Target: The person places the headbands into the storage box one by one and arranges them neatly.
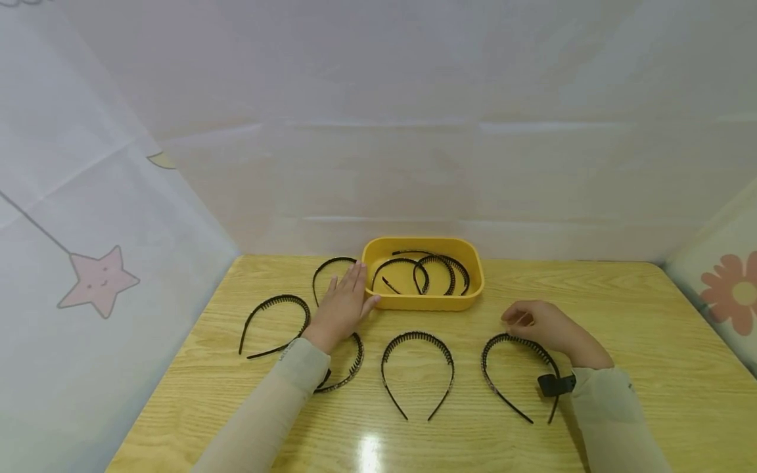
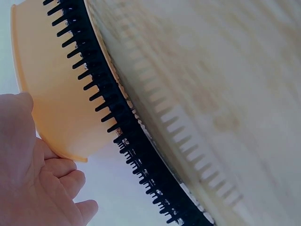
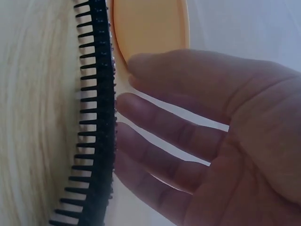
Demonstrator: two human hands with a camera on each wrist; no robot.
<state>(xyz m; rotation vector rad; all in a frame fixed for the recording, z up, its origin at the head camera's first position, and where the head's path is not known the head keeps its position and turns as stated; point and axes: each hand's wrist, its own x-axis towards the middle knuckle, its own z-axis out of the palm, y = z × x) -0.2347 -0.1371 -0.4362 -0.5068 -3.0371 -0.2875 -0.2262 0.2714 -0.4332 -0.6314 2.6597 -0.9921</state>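
Note:
My left hand (image 1: 342, 305) lies against the left end of a yellow plastic bin (image 1: 422, 303), fingers straight along its side and thumb at the front rim. In the left wrist view a toothed black headband (image 2: 101, 84) crosses in front of the bin (image 2: 61, 99). On the right, my right hand (image 1: 547, 328) hovers at the top of another black headband (image 1: 486, 355), its fingers loosely bent. The right wrist view has the fingertips right at the edge of that headband (image 3: 102, 94), with nothing pinched between thumb and fingers.
Several black headbands lie inside the bin. Others rest on the wooden table (image 1: 621, 315): one front centre (image 1: 416, 335), one at left (image 1: 284, 299), one behind my left hand (image 1: 315, 282), one partly under my left forearm (image 1: 359, 355). A pale cloth wall (image 1: 414, 177) stands behind.

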